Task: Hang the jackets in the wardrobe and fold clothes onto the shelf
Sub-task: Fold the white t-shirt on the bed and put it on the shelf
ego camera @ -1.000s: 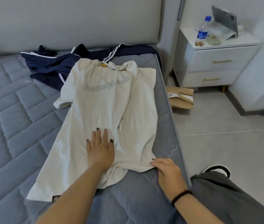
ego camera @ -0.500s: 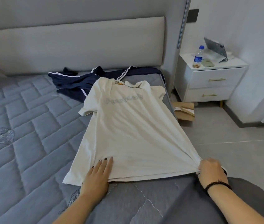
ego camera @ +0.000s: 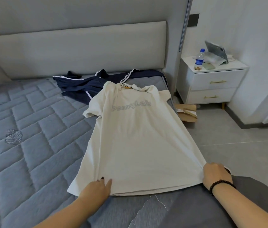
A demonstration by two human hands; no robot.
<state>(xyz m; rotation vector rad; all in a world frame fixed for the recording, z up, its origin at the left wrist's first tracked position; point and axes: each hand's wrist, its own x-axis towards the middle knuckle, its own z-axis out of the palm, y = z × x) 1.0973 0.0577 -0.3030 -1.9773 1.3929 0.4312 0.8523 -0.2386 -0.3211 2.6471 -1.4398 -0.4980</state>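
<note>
A white T-shirt [ego camera: 136, 142] with grey lettering lies spread face up on the grey quilted mattress [ego camera: 31, 145], collar toward the headboard. My left hand [ego camera: 95, 190] pinches the bottom hem near its left corner, fingers curled and thumb on top of the cloth. At the hem's right corner, my right hand [ego camera: 215, 175], with a dark bead bracelet on its wrist, grips the fabric in a fist off the bed's edge. The hem is stretched taut between both hands. Behind the shirt lies a crumpled navy jacket [ego camera: 84, 84] with white stripes, partly under the collar.
A padded headboard [ego camera: 80, 50] stands behind the bed. A white nightstand [ego camera: 212, 84] at the right holds a water bottle [ego camera: 199, 59] and a propped tablet [ego camera: 216, 51]. A brown paper bag [ego camera: 187, 112] lies on the tiled floor beside the bed.
The shirt's folded-in right side has been pulled open and the shirt stretched flat. My right hand moved right off the bed's edge with the hem corner. My left hand slid down from the shirt's middle to the hem.
</note>
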